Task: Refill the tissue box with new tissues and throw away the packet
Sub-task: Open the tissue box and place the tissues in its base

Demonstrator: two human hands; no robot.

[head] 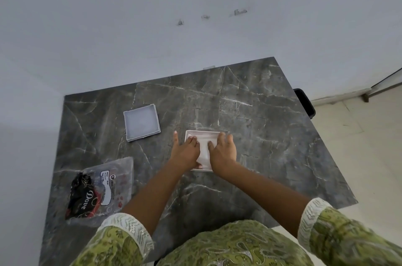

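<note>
- The tissue box sat open near the middle of the dark marble table, with the new tissues lying inside it as a pale stack
- The left hand lay flat on the stack's left side, fingers spread and pressing down, gripping nothing
- The right hand pressed the right side the same way, palm down, fingers splayed over the box's far rim
- Doing this step well probably meant even pressure from both palms, so the stack seated level below the rim and the lid, lying apart to the left, could close cleanly
- The packet lay flat near the left front edge, looking empty, not yet thrown away
- The hands hid most of the stack, so its corners could not be judged
- A dark object past the table's right edge was cut off; whether it was a bin could not be told
</note>
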